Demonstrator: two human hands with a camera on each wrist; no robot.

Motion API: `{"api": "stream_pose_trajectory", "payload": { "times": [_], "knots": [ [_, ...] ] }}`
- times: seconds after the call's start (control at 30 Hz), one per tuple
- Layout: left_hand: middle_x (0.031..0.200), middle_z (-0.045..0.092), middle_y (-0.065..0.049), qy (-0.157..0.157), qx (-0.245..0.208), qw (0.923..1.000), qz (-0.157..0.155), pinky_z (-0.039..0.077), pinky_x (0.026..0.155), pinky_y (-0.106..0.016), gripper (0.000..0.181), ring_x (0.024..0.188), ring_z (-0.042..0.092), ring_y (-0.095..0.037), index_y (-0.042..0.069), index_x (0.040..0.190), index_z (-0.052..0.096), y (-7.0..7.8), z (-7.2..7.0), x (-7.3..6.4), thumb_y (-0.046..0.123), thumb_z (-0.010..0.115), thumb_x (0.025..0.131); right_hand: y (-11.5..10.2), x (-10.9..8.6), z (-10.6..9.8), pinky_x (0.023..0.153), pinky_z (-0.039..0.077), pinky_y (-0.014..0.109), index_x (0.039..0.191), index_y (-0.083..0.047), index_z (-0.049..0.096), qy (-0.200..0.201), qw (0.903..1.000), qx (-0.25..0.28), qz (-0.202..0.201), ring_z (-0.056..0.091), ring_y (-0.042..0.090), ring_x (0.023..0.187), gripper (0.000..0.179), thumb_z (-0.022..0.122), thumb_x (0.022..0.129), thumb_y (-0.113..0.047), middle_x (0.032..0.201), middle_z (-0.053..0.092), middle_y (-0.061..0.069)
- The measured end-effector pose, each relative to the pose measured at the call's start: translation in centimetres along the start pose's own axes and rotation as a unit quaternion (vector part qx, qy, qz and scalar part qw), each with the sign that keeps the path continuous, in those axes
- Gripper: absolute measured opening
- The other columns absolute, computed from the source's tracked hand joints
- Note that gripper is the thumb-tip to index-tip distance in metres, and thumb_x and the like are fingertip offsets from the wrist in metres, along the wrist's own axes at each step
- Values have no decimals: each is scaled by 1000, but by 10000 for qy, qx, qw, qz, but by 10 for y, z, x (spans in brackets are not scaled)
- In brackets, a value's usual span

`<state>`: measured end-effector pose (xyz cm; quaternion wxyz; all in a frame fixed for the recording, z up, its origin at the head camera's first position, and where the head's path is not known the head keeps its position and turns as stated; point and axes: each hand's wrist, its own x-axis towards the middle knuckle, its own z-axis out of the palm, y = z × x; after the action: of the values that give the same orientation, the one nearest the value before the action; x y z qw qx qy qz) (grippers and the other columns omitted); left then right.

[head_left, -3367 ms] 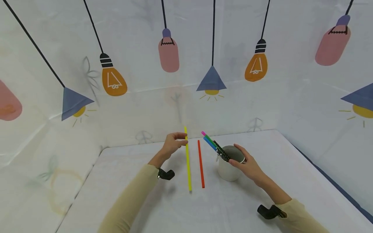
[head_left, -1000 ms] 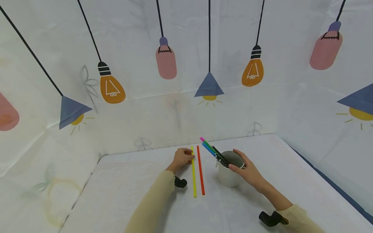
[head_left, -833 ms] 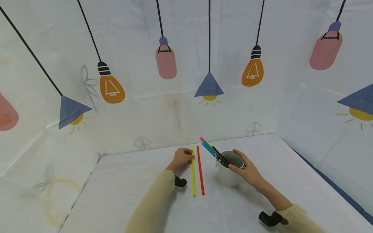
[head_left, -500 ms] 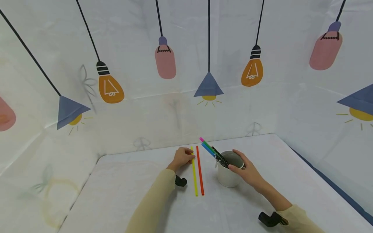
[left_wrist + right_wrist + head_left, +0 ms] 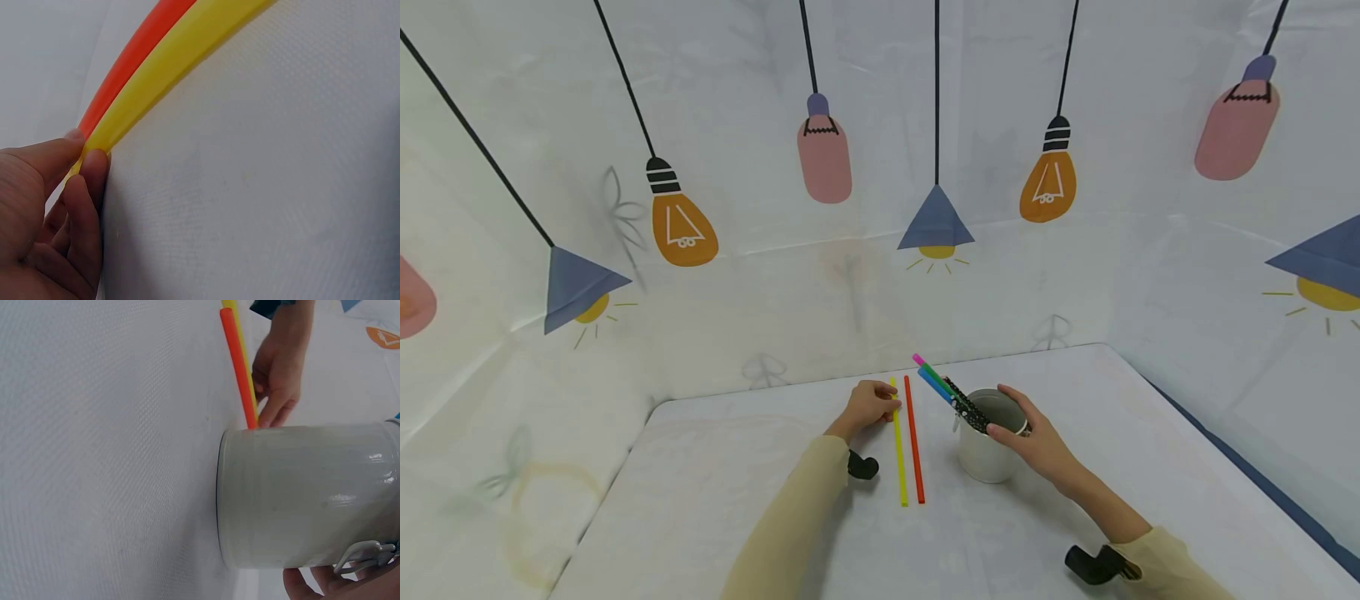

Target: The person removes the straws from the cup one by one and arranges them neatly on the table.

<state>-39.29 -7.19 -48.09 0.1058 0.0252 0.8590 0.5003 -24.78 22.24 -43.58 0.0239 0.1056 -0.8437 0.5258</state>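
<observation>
My left hand point(image 5: 871, 402) pinches a yellow straw point(image 5: 900, 458) near its far end, thumb against fingertips in the left wrist view. That straw lies on the white table beside a red straw point(image 5: 915, 446), a narrow gap apart at their near ends. My right hand point(image 5: 1037, 437) grips the rim of a pale jar point(image 5: 988, 454), which stands upright and has a wire clasp point(image 5: 365, 556). Leaning out of the jar to the left are a blue straw point(image 5: 934, 385), a green one, a pink tip point(image 5: 918, 359) and black pieces with white dots point(image 5: 972, 410). Their lower ends are hidden.
The white table point(image 5: 730, 500) ends at a white cloth wall point(image 5: 715, 333) printed with hanging lamps. Black wrist cameras point(image 5: 863, 466) sit at both cuffs. The jar stands right of the red straw.
Since the earliest frame, my left hand has lowered the yellow straw and brought it right, close to the red one. Lately it has only shifted slightly. My right hand still holds the jar.
</observation>
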Motion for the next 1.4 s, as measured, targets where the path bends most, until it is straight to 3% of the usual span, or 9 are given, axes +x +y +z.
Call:
{"api": "stream_pose_trajectory", "payload": {
  "times": [0.67,0.9,1.13,1.4],
  "knots": [
    [82,65,-6,22,66,9994,346,47,53,-22,27,59,59,-14,6,112,67,-2,-1,0,18,72,89,-1,1,-1,95,39,60,153,-17,27,23,10000,3,4,29,40,135,74,67,93,-34,155,27,16],
    [77,65,-6,-15,135,9997,220,46,52,-22,25,58,58,-14,6,111,68,-4,0,3,18,71,90,0,0,0,92,42,56,153,-16,27,17,10000,-23,29,32,39,133,74,67,93,-34,154,27,16],
    [77,66,-6,-27,189,9997,158,47,54,-23,23,59,58,-14,7,111,69,-6,1,5,18,70,91,-1,0,1,96,39,61,153,-18,27,-8,10000,36,71,29,41,136,74,67,92,-35,155,27,15],
    [82,66,-6,-16,73,9996,271,48,56,-23,26,62,60,-14,7,112,68,-5,-1,2,21,70,91,-3,0,1,95,39,61,153,-17,26,0,10000,50,29,30,41,135,74,67,93,-31,154,28,17]
  ]
}}
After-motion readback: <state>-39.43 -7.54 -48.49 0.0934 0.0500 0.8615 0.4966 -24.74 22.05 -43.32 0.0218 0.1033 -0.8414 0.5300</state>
